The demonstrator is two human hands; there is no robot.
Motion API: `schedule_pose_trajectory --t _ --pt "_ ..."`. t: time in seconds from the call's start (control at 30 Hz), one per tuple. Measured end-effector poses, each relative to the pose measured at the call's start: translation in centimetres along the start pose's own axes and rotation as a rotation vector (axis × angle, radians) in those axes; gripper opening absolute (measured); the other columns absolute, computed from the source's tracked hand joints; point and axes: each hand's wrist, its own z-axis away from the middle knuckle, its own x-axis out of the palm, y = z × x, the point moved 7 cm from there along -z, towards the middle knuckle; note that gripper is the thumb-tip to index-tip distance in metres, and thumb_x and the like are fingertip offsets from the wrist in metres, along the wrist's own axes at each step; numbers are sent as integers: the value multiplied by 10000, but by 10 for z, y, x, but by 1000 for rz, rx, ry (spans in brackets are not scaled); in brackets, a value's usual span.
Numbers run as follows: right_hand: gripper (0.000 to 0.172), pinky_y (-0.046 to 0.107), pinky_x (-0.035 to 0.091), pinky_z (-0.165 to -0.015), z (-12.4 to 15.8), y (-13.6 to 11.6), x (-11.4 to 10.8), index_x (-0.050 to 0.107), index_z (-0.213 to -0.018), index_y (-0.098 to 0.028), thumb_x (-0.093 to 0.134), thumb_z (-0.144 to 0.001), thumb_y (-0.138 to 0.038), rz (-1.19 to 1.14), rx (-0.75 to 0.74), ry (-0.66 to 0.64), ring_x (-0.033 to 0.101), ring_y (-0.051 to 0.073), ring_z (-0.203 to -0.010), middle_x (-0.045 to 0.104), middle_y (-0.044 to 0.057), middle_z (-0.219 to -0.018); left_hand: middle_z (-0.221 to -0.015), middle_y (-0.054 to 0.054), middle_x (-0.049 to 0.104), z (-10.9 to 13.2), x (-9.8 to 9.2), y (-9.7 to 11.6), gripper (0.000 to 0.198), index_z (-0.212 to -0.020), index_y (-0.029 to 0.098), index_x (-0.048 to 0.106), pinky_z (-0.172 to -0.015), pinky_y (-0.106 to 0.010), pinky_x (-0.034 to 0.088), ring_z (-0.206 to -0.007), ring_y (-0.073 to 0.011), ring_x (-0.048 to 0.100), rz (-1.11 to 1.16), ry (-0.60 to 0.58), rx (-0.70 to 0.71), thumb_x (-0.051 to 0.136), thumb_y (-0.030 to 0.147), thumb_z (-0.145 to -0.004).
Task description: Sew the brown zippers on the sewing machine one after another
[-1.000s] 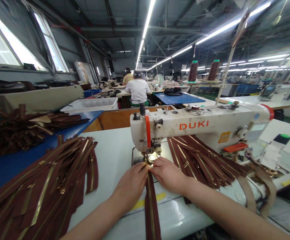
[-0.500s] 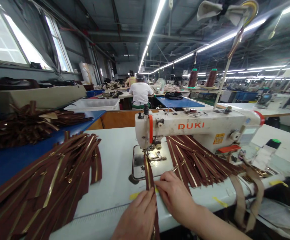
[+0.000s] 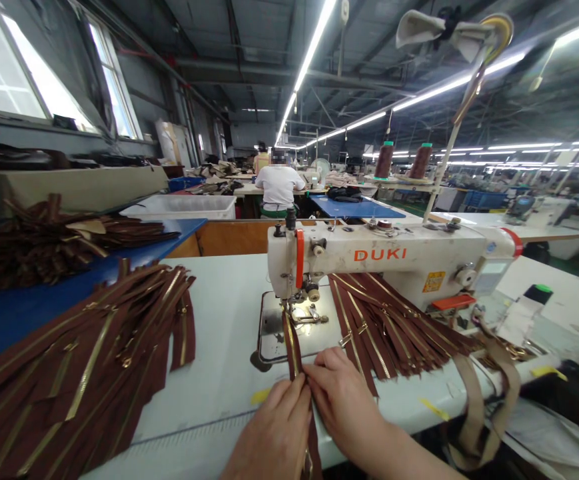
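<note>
Grasping the zipper tape [image 3: 292, 343] with left hand [image 3: 276, 423] and right hand [image 3: 343, 393], presumably to keep it straight into the sewing machine [image 3: 339, 248].

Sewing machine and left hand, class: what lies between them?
In the head view, a brown zipper strip runs from the sewing machine to the left hand.

Your zipper strip [image 3: 290, 341] looks like matt brown cloth with shiny, brass-coloured metal teeth [image 3: 295, 355], and the pale tabletop [image 3: 219, 320] beneath it is smooth with a soft gloss. Your sewing machine [image 3: 336, 248] is painted, scuffed and smudged, its metal plate [image 3: 318, 338] polished and reflective, and the panel [image 3: 234, 238] behind looks like brown wood.
</note>
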Motion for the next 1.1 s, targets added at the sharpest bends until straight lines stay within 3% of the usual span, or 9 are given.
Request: schedule_pose_trajectory --t 0.27,0.47,0.77,0.97,1.03,1.1 --pt "183 297 399 -731 2 -3 0 589 -779 -176 489 -893 -76 27 -44 -13 477 177 -841 555 30 -841 -1110 -103 663 7 8 0 283 -1044 113 643 -995 -379 345 -1082 -235 541 -21 -68 46 423 207 -893" --pt "68 318 392 -655 0 -11 9 595 -835 -169 612 -834 -103 329 -128 -77 473 197 -817 561 32 -838 -1099 -100 665 7 7 -3 294 -1088 110 627 -1000 -373 374 -1067 -226 551 27 -97 60 414 165 -891" --pt "66 329 402 -653 0 -14 9 582 -830 -173 609 -842 -114 366 -199 -132 475 195 -828 552 31 -838 -1064 -83 677 6 -8 -11 401 -1151 133 597 -971 -354 454 -1048 -207 575 222 71 56 302 77 -885" --pt "69 335 400 -643 0 -19 8 589 -875 -157 611 -824 -116 421 -257 -139 474 212 -819 554 46 -839 -990 -73 664 -15 -29 -40 281 -1049 167 616 -837 -280 526 -939 -171 612 391 33 -75 374 107 -920" --pt "82 340 405 -663 -1 -21 8 595 -903 -144 607 -824 -123 449 -272 -137 475 217 -826 561 56 -851 -960 -77 649 -25 -29 -52 269 -1021 167 620 -809 -310 531 -900 -182 605 410 21 -109 374 117 -924" --pt "82 345 409 -691 -2 -23 7 599 -912 -136 598 -831 -132 467 -283 -131 475 219 -828 563 64 -856 -952 -76 640 -34 -20 -57 256 -995 166 626 -810 -344 527 -889 -194 595 410 -67 -70 396 102 -904"
